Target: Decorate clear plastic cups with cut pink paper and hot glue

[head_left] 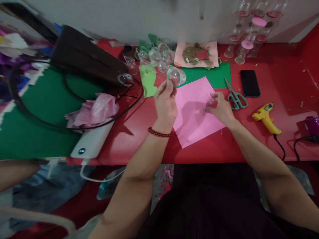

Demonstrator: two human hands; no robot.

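We see the left hand (164, 101), fingertips pinched, holding a clear plastic globe (175, 76) raised just above the top corner of the square pink paper sheet (194, 126). The right hand (220, 107) rests curled on that sheet's right edge; we cannot tell whether it grips anything. Further right lie green-handled scissors (235, 97), a black phone (249, 83) and a yellow glue gun (266, 118), its printed marking too small to read.
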